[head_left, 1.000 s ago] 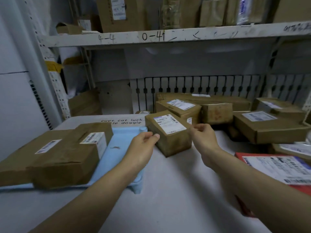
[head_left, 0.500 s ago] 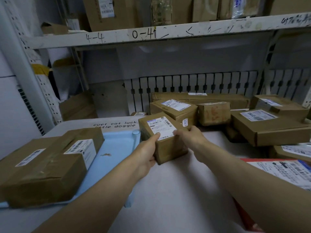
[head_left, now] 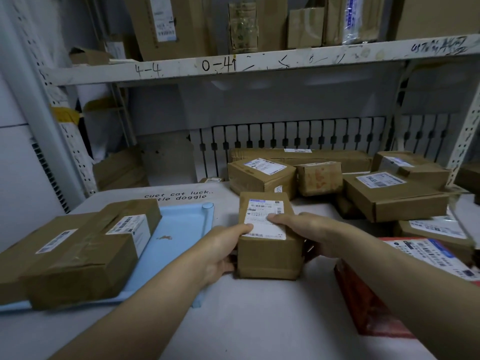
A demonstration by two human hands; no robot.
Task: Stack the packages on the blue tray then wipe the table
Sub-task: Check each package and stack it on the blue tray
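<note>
A small brown cardboard package (head_left: pixel 267 255) with a white label sits in the middle of the white table (head_left: pixel 246 320). My left hand (head_left: pixel 220 250) grips its left side and my right hand (head_left: pixel 306 229) grips its right side, both thumbs on the label. The blue tray (head_left: pixel 179 229) lies just to the left. On its left part a taped brown box (head_left: pixel 96 250) lies on top of a flat brown package (head_left: pixel 33 245).
Several more brown packages (head_left: pixel 394 196) are piled at the back right of the table. A red package (head_left: pixel 371 307) with a white label lies under my right forearm. A shelf (head_left: pixel 259 63) loaded with boxes runs overhead. A black wire rack stands behind the table.
Both hands have closed on the small package and drawn it toward me and turned it square. The view has shifted a little to the left.
</note>
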